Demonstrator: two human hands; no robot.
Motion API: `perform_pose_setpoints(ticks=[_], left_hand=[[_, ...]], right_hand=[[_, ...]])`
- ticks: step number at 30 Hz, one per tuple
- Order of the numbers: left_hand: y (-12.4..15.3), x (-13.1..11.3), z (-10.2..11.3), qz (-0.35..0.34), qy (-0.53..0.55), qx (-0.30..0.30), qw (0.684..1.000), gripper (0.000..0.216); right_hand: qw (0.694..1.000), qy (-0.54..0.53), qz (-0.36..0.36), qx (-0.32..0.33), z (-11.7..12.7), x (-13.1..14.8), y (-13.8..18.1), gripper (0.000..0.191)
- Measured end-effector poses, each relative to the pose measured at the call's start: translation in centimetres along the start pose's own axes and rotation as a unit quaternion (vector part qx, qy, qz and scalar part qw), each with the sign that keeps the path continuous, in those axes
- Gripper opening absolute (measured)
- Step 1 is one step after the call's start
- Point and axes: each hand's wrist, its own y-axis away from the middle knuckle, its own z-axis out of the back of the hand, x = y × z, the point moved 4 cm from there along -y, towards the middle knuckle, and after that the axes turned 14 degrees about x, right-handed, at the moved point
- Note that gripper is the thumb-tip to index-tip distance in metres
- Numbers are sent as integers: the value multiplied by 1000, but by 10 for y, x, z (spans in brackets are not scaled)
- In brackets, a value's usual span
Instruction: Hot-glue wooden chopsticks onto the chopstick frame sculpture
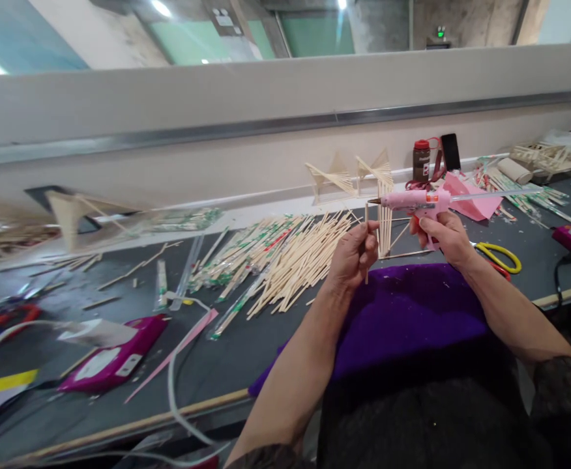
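My right hand (442, 233) is wrapped round the handle of a pink hot glue gun (415, 199), with a long clear glue stick (495, 193) jutting from its back. Its dark nozzle points left, close to the top of a thin wooden stick (366, 213). That stick stands upright, pinched in the fingers of my left hand (356, 253). Just behind the hands, several sticks (386, 234) are set side by side in a flat structure on the table. A purple cloth (412, 312) lies below my hands at the table edge.
Left of my hands spreads a pile of loose wooden sticks (295, 267), beside wrapped chopsticks (246, 241). Twisted stick models (332, 179) lean at the wall. Yellow-handled scissors (500, 256) lie right. A magenta power strip (114, 355) and white cable (172, 378) occupy the left.
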Motion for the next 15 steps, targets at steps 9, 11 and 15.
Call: perform_pose_setpoints(ticks=[9,11,15], left_hand=[[2,0,-4,-25,-78,11,997,27],[5,5,-9,-17,-132,-2,991,27],[9,19,-24,-10,-264,-24,964,23]], right_hand=[[986,-164,-5,-9,0,1,-3,49],[985,-169,-5,-16,-2,-2,-4,51],[990,-132,-42,-37,-13,-15,-5,54]])
